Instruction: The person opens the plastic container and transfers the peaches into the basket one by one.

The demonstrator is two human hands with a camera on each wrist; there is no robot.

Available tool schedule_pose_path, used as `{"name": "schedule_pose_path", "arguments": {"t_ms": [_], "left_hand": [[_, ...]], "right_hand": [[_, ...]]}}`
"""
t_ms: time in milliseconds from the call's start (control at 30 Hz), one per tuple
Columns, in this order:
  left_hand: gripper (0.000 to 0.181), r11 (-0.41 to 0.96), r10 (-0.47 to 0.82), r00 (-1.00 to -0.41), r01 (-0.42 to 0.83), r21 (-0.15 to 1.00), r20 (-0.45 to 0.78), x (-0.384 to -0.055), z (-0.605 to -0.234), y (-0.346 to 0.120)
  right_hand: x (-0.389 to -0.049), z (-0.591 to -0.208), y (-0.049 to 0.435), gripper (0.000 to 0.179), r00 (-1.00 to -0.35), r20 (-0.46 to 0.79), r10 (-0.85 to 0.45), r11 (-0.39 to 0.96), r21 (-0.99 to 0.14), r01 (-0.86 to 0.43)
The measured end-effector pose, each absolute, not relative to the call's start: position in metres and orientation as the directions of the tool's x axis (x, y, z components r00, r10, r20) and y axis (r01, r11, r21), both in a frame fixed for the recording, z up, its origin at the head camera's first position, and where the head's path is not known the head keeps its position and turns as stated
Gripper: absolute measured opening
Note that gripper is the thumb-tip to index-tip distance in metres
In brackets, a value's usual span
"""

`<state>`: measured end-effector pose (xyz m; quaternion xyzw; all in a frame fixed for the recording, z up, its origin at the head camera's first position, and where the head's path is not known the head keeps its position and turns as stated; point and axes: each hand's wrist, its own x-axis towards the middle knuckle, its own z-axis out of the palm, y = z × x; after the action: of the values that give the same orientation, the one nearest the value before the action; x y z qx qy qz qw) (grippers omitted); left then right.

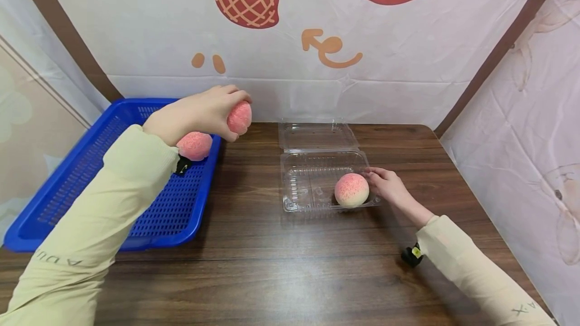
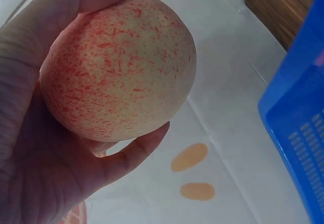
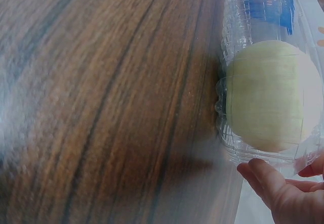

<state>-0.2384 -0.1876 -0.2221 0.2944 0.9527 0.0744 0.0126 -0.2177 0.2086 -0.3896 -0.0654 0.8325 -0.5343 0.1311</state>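
Observation:
My left hand (image 1: pixel 204 112) grips a pink and cream peach (image 1: pixel 239 117), raised near the right rim of the blue basket. In the left wrist view, thumb and fingers curl round this peach (image 2: pixel 121 67). My right hand (image 1: pixel 390 187) pinches the right edge of a clear plastic clamshell box (image 1: pixel 312 190), which lies open on the table. Inside the box, at its right end, sits another peach (image 1: pixel 351 190). The right wrist view shows fingertips (image 3: pixel 263 176) at the box's end wall, with the pale side of that peach (image 3: pixel 266 95) visible through the plastic.
A blue perforated basket (image 1: pixel 206 200) stands at the left, with a pink peach (image 1: pixel 195 146) in it, partly hidden by my left wrist. The box's lid (image 1: pixel 317 137) lies back towards the printed white cloth (image 1: pixel 272 89). Dark wood table (image 1: pixel 290 265) extends in front.

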Motion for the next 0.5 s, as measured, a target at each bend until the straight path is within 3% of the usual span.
{"name": "schedule_pose_path", "arguments": {"t_ms": [500], "left_hand": [[0.07,0.846,0.508,-0.857,0.515,0.14,0.085,-0.229,-0.227,-0.22]], "right_hand": [[-0.217,-0.389,0.209,0.042,-0.953,-0.142,-0.269,0.404,-0.914,0.022]]}}
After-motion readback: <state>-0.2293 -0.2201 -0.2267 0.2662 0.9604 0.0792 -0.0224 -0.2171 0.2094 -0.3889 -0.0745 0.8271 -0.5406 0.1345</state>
